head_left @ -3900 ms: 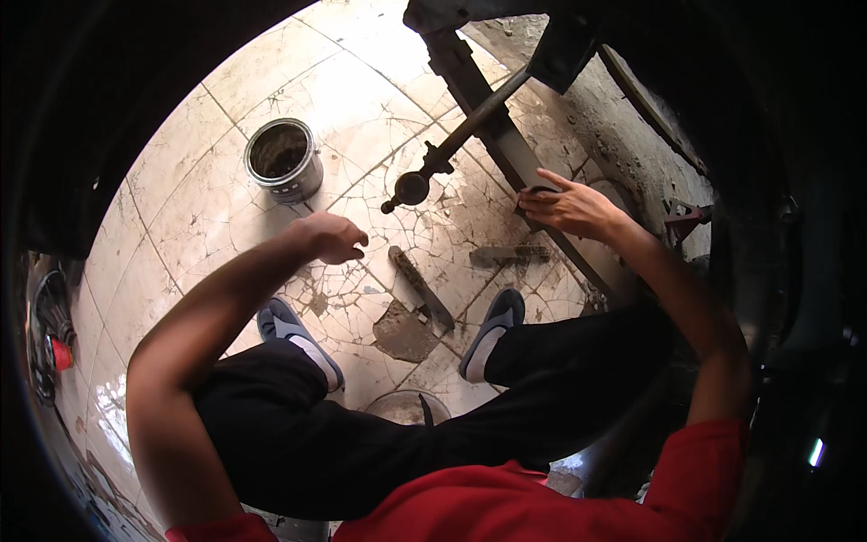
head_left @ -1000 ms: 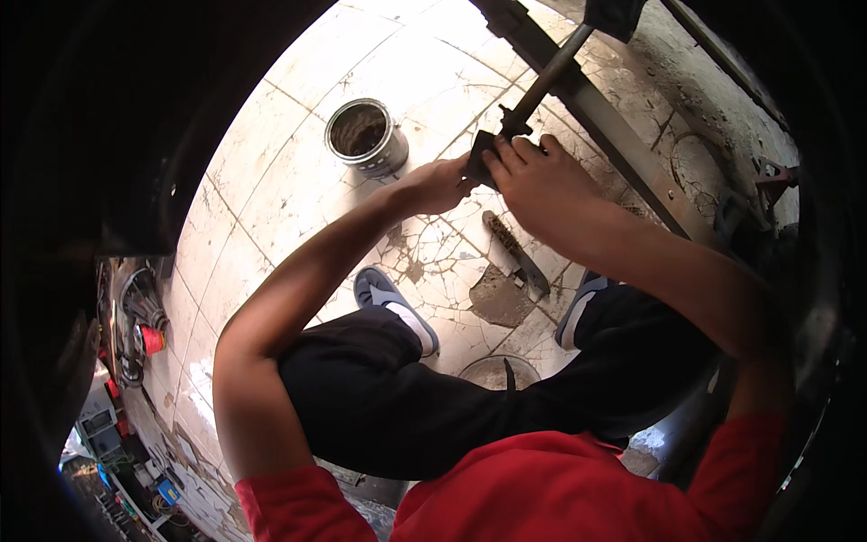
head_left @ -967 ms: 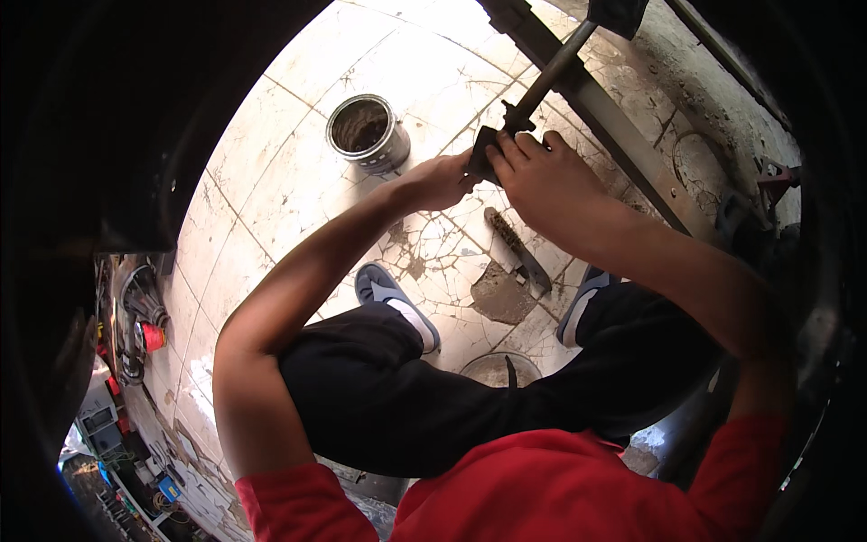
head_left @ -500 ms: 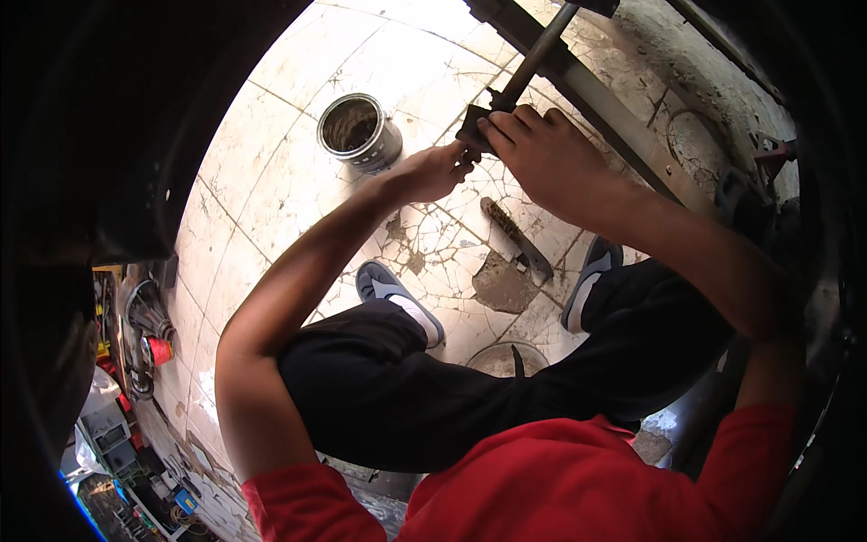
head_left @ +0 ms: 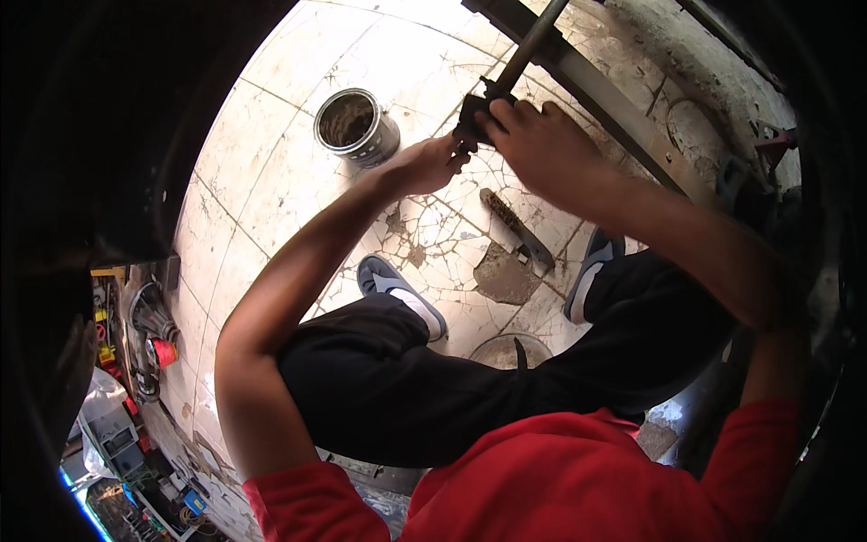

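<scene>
A dark, angular metal bracket (head_left: 471,116) sits at the lower end of a grey metal rod (head_left: 535,43) that slants down from the top. My right hand (head_left: 553,152) is closed over the bracket from the right, its fingers bent round the edge. From below left, my left hand (head_left: 428,166) pinches at the bracket's underside; the small dark piece between its fingertips is too hidden to name. Below the hands, a wire brush (head_left: 502,210) with a dirty bristle head lies on the tiles, touching a flat dark-ended tool (head_left: 536,251).
An open metal can (head_left: 359,152) with a dirty inside stands left of the hands. A long metal beam (head_left: 601,104) runs diagonally at right. Cracked tiles (head_left: 280,172) have a broken patch (head_left: 506,275). Tools and parts, including a red spool-like item (head_left: 164,351), lie far left.
The bracket and both hands sit slightly further left in the picture, and the right hand's fingers have shifted over the bracket. Both hands stay on it.
</scene>
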Demonstrator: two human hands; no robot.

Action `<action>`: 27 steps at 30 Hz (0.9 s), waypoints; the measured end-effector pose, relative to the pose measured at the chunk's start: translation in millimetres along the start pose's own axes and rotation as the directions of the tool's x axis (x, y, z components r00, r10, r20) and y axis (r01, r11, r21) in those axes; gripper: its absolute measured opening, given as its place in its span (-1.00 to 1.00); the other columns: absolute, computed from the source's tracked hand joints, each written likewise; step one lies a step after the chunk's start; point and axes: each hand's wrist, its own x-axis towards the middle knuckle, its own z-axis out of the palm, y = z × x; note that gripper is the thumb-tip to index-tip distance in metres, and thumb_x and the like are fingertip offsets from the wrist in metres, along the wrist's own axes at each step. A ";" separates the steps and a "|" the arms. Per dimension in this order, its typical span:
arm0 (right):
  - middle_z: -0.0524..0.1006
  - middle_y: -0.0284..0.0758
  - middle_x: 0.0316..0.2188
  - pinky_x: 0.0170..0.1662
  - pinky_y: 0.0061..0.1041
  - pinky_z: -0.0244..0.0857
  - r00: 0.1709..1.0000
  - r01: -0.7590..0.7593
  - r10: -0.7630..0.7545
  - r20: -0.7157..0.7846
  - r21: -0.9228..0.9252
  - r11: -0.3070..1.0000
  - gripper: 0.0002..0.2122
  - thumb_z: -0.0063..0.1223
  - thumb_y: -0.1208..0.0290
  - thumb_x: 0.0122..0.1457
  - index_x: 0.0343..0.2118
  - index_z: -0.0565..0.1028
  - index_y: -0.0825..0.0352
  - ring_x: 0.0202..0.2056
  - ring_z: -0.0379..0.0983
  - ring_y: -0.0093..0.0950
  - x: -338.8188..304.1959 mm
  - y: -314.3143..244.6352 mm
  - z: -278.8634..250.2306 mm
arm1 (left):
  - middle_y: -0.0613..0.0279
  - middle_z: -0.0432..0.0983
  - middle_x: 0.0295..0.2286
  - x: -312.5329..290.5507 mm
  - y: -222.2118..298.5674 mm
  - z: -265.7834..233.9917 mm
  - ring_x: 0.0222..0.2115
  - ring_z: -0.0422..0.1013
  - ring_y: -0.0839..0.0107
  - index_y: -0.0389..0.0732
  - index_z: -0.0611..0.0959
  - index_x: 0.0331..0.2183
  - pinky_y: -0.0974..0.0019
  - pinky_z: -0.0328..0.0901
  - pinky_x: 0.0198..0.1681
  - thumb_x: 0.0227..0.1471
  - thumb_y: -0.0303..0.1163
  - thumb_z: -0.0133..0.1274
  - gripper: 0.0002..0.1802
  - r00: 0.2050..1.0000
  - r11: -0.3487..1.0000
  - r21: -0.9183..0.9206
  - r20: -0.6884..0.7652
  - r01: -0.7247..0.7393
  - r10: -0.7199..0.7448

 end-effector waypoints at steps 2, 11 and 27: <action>0.33 -0.29 -0.13 -0.11 -0.45 0.30 1.000 -0.010 0.010 0.005 0.038 0.999 -0.42 0.08 0.46 0.07 0.20 0.27 0.43 -0.08 0.37 -0.45 4.0 6.8 5.5 | 0.05 0.61 -0.24 -2.7 0.3 2.3 -0.23 0.56 0.28 -0.31 0.48 -0.02 0.22 0.41 -0.14 0.31 -0.27 -0.15 -0.64 0.995 0.993 -0.093 -0.070 -0.074 0.068; 0.39 -0.25 -0.17 -0.18 -0.36 0.39 0.993 0.029 -0.029 -0.116 -0.003 1.000 -0.50 0.11 0.40 0.09 0.08 0.34 0.53 -0.12 0.43 -0.39 8.0 13.6 9.0 | 0.00 0.58 -0.21 -3.9 -3.0 3.1 -0.23 0.56 0.24 -0.29 0.39 -0.02 0.19 0.42 -0.14 0.31 -0.30 -0.16 -0.68 0.992 0.989 -0.096 -0.058 -0.116 0.111; 0.37 -0.32 -0.14 -0.04 -0.29 0.25 0.972 0.046 -0.076 -0.222 -0.138 0.989 -0.64 0.08 0.32 0.10 -0.06 0.48 0.39 -0.04 0.28 -0.40 7.3 0.0 17.3 | 0.02 0.58 -0.25 -1.6 -9.1 2.7 -0.23 0.55 0.25 -0.31 0.47 -0.06 0.20 0.41 -0.13 0.32 -0.26 -0.18 -0.66 0.999 0.998 -0.052 0.030 0.021 -0.019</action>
